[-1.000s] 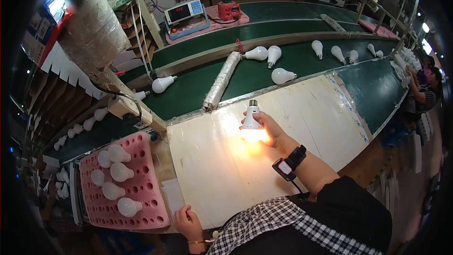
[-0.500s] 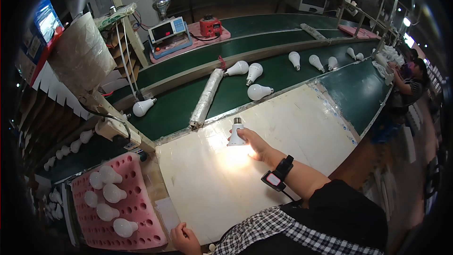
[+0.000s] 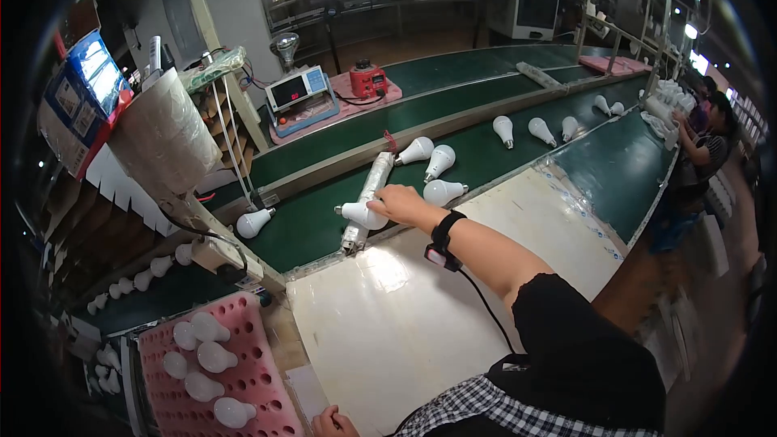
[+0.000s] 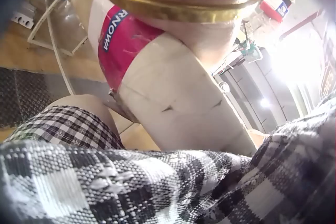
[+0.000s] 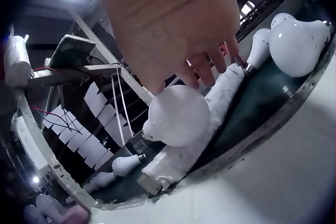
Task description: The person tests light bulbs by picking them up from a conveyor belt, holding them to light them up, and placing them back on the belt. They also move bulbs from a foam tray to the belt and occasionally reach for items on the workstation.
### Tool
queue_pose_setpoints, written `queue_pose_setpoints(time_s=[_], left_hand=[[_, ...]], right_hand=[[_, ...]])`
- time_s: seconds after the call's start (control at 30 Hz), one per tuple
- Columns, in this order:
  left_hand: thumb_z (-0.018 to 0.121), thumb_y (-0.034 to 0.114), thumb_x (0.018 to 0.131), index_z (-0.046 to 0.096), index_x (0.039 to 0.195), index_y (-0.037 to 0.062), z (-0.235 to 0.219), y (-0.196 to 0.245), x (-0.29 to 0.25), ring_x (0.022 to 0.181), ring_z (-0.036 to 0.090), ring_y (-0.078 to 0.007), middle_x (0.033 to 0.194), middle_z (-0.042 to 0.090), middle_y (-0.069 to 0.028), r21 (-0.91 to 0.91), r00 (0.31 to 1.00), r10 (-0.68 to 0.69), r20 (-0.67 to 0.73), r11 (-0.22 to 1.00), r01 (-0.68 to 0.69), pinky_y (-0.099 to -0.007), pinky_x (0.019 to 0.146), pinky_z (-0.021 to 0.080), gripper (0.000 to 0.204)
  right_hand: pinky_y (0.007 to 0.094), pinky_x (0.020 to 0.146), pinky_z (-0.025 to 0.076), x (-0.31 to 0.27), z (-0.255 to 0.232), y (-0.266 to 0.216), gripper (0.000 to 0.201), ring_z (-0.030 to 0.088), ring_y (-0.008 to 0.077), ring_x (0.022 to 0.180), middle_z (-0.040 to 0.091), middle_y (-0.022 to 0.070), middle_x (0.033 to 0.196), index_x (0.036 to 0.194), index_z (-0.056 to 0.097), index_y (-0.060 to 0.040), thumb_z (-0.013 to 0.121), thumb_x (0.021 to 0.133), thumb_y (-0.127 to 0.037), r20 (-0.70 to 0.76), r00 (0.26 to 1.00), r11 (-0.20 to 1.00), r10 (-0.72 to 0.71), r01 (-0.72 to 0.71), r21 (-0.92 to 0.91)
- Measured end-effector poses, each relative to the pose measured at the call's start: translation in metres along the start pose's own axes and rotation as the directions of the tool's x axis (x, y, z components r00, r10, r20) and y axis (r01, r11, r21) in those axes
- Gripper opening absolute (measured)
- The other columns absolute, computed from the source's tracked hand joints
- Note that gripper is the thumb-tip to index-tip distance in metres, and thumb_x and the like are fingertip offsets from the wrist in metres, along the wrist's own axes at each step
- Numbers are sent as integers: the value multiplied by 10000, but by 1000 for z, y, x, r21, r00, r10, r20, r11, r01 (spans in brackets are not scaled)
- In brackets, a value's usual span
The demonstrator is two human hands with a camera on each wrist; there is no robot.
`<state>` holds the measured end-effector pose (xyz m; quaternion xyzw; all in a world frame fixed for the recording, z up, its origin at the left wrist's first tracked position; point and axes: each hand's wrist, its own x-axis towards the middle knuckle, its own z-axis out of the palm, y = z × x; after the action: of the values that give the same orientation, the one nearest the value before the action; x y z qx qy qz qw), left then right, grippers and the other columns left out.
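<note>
A white bulb (image 3: 363, 214), unlit, lies sideways over the wrapped bar (image 3: 375, 182), its metal base toward the left. The right hand (image 3: 405, 205) holds its round end with thumb and fingertips; in the right wrist view the fingers (image 5: 202, 69) reach down to the bulb (image 5: 179, 115). At the near edge of the white board (image 3: 388, 316), the left hand (image 3: 333, 422) rests with loosely curled fingers, no object visible in it. The left wrist view shows a gold bracelet (image 4: 184, 13) and checked cloth.
Several bulbs (image 3: 439, 162) lie on the green belt right of the bar, another (image 3: 254, 222) to its left. A pink foam tray (image 3: 267, 392) with bulbs stands at the lower left. Behind are a meter (image 3: 295, 91), a red device (image 3: 367, 81) and a post (image 3: 243, 257).
The right hand has carried the bulb forward and left from above the white board to the bar. The bulb has tilted from base-up to sideways and its light has gone out.
</note>
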<state>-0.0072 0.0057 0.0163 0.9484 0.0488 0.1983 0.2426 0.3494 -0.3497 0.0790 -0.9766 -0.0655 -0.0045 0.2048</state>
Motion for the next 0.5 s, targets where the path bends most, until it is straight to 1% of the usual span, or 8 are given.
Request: queue_pose_setpoints(time_s=[0.07,0.13,0.17,0.2,0.3,0.4,0.47,0.5], left_hand=[[574,74,817,681,953,81,0,2,1,857,604,-328,892,653,-122,0,1000,18,-26,1000,-18,-418,766,489,173],[573,67,812,684,942,85,-4,7,2,847,603,-326,884,652,-120,-5,1000,8,-19,1000,-8,-418,756,490,171],[573,67,812,684,942,85,-3,7,2,847,603,-326,884,652,-120,-4,1000,7,-26,1000,-7,-418,756,490,171],[573,65,811,684,941,88,-1,6,2,843,604,-327,882,651,-119,-19,1000,5,-26,1000,-6,-419,754,491,172],[572,64,811,685,942,92,-2,4,0,837,605,-327,879,651,-114,-28,999,30,-27,999,-31,-419,749,492,175],[568,70,815,687,946,95,-4,7,1,832,608,-322,878,652,-111,-9,996,76,-51,997,-76,-417,745,492,178],[565,77,818,687,944,93,-1,4,-1,835,608,-322,879,653,-113,-10,1000,-25,7,1000,25,-413,747,492,176],[566,84,819,687,941,91,5,-2,-2,837,609,-322,879,652,-113,-22,998,31,-56,999,-32,-412,748,492,172]], right_hand=[[495,971,379,-8,-18,13,532,569,369,1103,622,185,1182,1224,632,-124,450,917,-517,-87,995,962,44,-65,-264],[504,955,369,-17,-13,40,485,588,353,1064,628,172,1166,1189,660,-196,417,930,-526,-44,999,980,14,-23,-200],[510,964,360,-18,-12,45,460,581,357,1071,646,169,1102,1197,650,-258,387,939,-534,63,997,967,52,-34,-254],[530,969,354,-26,-9,36,503,593,358,1045,671,175,1043,1210,636,-186,387,941,-530,16,1000,932,-22,27,-361],[561,971,346,-17,21,4,596,625,352,1000,687,185,992,1241,580,-86,435,910,-559,21,992,939,-122,122,-322],[517,831,496,-24,18,-44,759,659,369,952,676,211,1024,1286,473,-20,626,776,-561,180,979,994,-94,103,-43],[442,760,543,-17,34,-55,731,662,356,941,662,215,1050,1249,512,7,684,745,-493,251,965,996,-73,58,69],[442,760,543,-13,27,-62,731,662,356,941,662,215,1050,1249,512,7,684,745,-493,240,968,995,-79,63,71]])
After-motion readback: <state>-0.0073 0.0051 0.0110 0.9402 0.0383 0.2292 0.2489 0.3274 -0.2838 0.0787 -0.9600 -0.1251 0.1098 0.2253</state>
